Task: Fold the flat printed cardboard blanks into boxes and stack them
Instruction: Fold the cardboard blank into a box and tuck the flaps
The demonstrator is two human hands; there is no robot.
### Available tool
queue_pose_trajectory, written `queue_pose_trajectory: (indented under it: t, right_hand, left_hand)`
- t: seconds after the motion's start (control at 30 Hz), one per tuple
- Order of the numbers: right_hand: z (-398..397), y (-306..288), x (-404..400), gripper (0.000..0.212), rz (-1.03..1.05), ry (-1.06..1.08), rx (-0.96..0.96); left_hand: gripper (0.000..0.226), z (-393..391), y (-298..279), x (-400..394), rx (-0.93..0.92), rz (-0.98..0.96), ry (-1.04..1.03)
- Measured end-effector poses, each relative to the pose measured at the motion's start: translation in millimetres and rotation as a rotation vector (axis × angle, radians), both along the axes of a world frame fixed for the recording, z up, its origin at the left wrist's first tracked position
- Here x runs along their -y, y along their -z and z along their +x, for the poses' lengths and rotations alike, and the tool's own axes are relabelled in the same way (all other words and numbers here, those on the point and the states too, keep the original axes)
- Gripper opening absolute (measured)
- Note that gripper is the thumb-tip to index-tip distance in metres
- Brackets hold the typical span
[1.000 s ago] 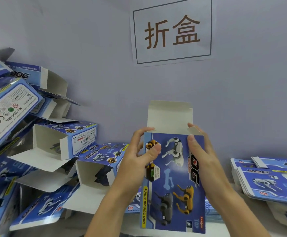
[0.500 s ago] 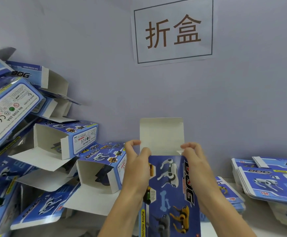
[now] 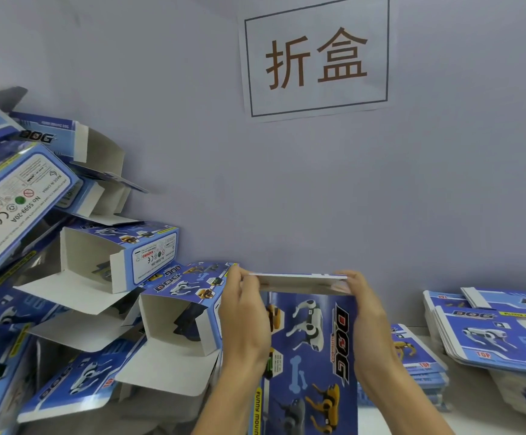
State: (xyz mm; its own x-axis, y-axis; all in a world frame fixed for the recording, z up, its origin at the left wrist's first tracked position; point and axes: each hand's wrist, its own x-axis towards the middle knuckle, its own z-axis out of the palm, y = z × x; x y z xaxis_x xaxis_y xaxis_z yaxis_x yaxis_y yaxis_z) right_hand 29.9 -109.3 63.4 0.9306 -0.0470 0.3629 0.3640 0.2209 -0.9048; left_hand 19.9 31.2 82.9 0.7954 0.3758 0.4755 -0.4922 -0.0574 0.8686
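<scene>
I hold a blue printed DOG box (image 3: 310, 350) upright in front of me at bottom centre. My left hand (image 3: 244, 321) grips its left side, with fingers at the top left corner. Against the right side lies my right hand (image 3: 368, 321), fingers curled over the top right corner. The white top flap (image 3: 299, 282) is bent down almost flat over the opening, seen edge-on. A heap of folded blue boxes (image 3: 120, 265) with open ends leans against the wall at left. Flat blanks (image 3: 490, 334) are piled at right.
A grey wall stands close behind, carrying a white paper sign (image 3: 316, 58) with two brown characters. A smaller pile of flat blanks (image 3: 418, 362) lies just right of my right wrist. The white tabletop (image 3: 462, 419) shows at lower right.
The box has come lower in view. Its top flap stood straight up before; both hands have pushed it down over the opening, so it now lies nearly flat.
</scene>
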Motion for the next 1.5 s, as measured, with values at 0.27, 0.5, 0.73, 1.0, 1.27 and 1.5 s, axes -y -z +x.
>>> queue_pose_trajectory:
  t: [0.27, 0.5, 0.73, 1.0, 1.27, 1.5]
  right_hand:
    - [-8.8, -3.6, -4.2, 0.067, 0.056, -0.077, 0.023]
    - [-1.6, 0.0, -0.6, 0.009, 0.029, -0.057, 0.058]
    - [-4.3, 0.6, -2.0, 0.025, -0.027, 0.011, 0.133]
    - [-4.7, -3.3, -3.9, 0.012, -0.015, 0.046, 0.117]
    - [-3.1, -4.1, 0.1, 0.026, 0.083, -0.004, 0.051]
    - [-4.3, -5.0, 4.8, 0.021, 0.096, -0.144, -0.007]
  left_hand:
    - [0.026, -8.1, -0.1, 5.5, 0.105, -0.015, 0.085]
    - [0.003, -0.7, 1.4, -1.6, 0.016, 0.065, 0.173]
    - [0.029, -4.7, 0.5, -5.4, 0.021, 0.094, 0.230]
    - [0.021, -1.5, 4.2, -5.1, 0.065, 0.071, 0.243]
    - [0.012, -2.4, 3.2, -5.6, 0.021, 0.043, 0.259]
    - [0.008, -0.4, 4.4, -8.5, -0.031, -0.044, 0.295]
